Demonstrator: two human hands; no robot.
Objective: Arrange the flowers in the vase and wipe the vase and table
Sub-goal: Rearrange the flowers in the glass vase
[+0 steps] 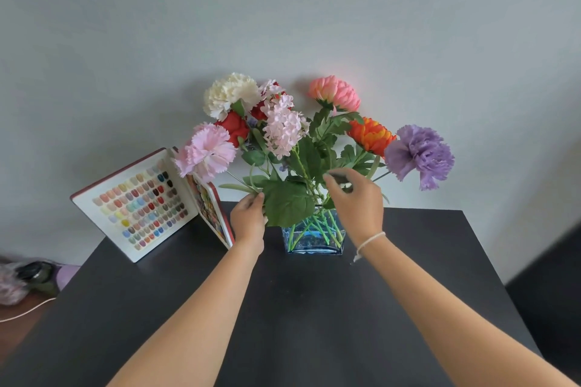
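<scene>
A square blue-tinted glass vase (314, 243) stands near the far edge of the black table (283, 308). Several artificial flowers rise from it: white (229, 94), pale pink (206, 151), salmon (334, 93), orange (371, 135) and purple (419, 154) heads, with a lilac-pink cluster (283, 126) in the middle. My left hand (248, 218) pinches a thin stem beside a big green leaf (287, 203) at the vase's left. My right hand (356, 201) reaches over the vase's right side, fingertips closed among the stems, blurred.
An open nail-colour sample book (147, 203) stands propped on the table's far left corner, close to my left hand. The wall is right behind the flowers. On the floor at the left lie a dark bottle (37, 276) and a white cable (28, 311).
</scene>
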